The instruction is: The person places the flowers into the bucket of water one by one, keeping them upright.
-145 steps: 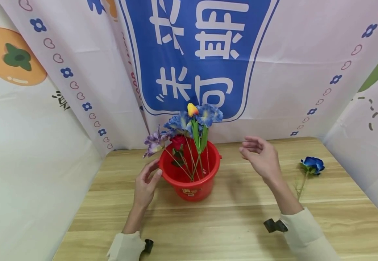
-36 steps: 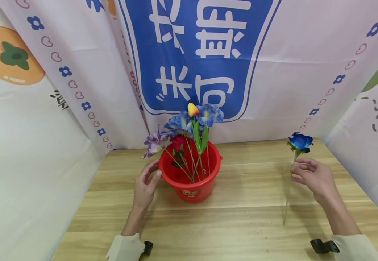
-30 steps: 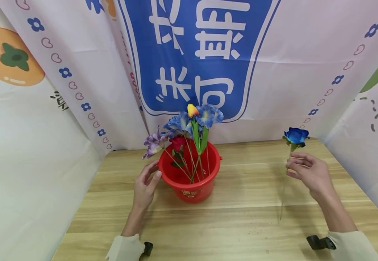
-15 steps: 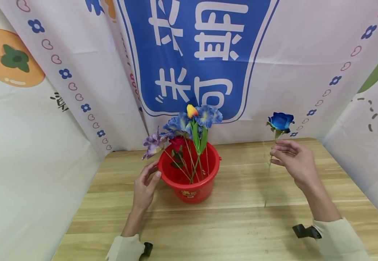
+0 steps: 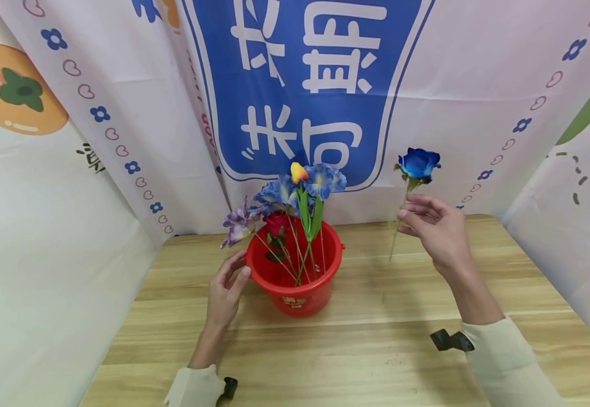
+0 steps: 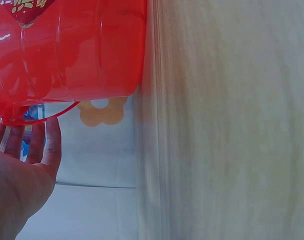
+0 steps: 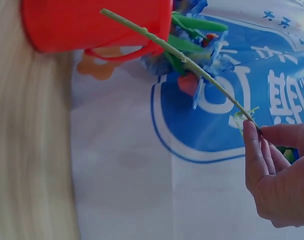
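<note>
In the head view a red bucket stands upright on the wooden table. Several artificial flowers lean inside: a purple flower, blue irises, a red rose and a yellow-orange tulip. My left hand touches the bucket's left side at the rim, fingers fairly straight beside the handle in the left wrist view. To the bucket's right, my right hand pinches an artificial blue rose by its stem, between thumb and fingers. Its bloom points up and the stem's lower end hangs above the table.
The wooden table ends at the back against a white cloth with a blue printed panel. Printed cloth also closes off the left side. Black wrist cameras sit on both cuffs.
The blue rose lay on the table at right; my right hand has since taken hold of it, raised it and moved it left toward the bucket. The left hand stays at the rim.
</note>
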### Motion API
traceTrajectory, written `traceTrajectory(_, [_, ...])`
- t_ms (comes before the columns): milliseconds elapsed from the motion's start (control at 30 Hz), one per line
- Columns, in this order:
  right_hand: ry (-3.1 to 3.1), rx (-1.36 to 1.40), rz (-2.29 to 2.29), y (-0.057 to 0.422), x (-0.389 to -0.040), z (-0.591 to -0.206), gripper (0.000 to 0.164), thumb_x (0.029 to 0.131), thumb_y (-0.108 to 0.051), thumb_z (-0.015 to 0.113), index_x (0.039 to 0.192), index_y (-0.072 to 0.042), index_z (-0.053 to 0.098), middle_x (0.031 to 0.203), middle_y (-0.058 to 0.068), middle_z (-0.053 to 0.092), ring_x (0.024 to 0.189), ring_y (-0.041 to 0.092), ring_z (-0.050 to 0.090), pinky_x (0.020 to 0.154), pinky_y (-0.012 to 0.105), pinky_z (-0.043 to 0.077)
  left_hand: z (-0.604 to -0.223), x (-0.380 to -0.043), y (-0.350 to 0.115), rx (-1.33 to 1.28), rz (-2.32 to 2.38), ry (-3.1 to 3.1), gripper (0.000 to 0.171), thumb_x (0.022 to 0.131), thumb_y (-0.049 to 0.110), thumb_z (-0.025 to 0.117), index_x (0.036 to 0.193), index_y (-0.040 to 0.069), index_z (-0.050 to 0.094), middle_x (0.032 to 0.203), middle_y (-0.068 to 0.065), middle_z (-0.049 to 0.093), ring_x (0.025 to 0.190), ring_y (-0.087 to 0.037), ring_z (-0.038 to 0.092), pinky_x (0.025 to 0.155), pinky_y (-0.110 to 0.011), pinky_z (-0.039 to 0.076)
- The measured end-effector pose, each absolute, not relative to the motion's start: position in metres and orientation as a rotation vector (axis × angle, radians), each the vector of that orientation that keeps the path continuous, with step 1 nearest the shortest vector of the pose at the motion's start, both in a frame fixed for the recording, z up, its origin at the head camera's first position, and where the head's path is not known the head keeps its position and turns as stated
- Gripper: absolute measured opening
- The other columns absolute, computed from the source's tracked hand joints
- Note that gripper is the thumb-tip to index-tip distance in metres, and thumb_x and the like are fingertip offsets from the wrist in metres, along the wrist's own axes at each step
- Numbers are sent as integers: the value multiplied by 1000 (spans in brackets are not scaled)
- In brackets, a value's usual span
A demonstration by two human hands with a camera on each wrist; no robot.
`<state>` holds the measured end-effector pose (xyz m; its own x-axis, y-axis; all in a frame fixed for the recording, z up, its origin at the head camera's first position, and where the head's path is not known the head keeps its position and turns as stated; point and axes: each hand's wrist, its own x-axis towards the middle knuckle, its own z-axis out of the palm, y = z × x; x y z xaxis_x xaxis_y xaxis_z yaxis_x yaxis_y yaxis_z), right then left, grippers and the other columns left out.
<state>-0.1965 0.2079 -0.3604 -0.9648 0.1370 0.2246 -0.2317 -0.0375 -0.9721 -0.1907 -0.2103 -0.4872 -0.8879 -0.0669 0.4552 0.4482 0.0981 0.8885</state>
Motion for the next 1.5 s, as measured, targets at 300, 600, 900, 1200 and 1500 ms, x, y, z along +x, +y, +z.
traceTrajectory(300, [-1923, 156, 2105, 180, -205, -338, 33, 97, -2, 77, 128, -2, 68, 105, 3, 74, 93, 13, 77, 80, 29, 67, -486, -191, -212, -366, -1849, -2002, 41, 102, -6, 65, 143, -6, 63, 137, -9, 67, 121, -7, 68, 94, -19, 62])
traceTrajectory(600, [-1928, 198, 2048, 153, -211, -319, 35, 98, -2, 76, 132, 1, 66, 106, 4, 73, 93, 13, 77, 80, 30, 67, -486, -191, -211, -368, -1846, -2006, 41, 102, -6, 64, 143, -6, 62, 138, -9, 67, 122, -8, 68, 94, -19, 62])
traceTrajectory(900, [-1920, 244, 2012, 130, -222, -309, 39, 99, -3, 74, 136, 4, 65, 117, 16, 73, 97, 16, 78, 81, 30, 67, -486, -191, -212, -363, -1835, -2024, 41, 103, -4, 64, 144, -5, 62, 142, -21, 65, 122, -10, 68, 94, -19, 62])
traceTrajectory(1200, [-1853, 304, 2007, 100, -231, -312, 35, 99, 0, 74, 133, 4, 66, 112, 12, 73, 97, 26, 76, 78, 30, 68, -487, -190, -211, -342, -1856, -2024, 41, 103, -3, 65, 144, -5, 62, 138, -10, 67, 123, -12, 68, 96, -19, 61])
traceTrajectory(1500, [-1889, 416, 2007, 67, -232, -323, 31, 98, 3, 73, 128, 8, 69, 111, 24, 73, 94, 34, 75, 76, 32, 68, -487, -190, -211, -353, -1858, -2019, 42, 102, -4, 64, 144, -5, 62, 139, -15, 66, 123, -8, 68, 96, -19, 61])
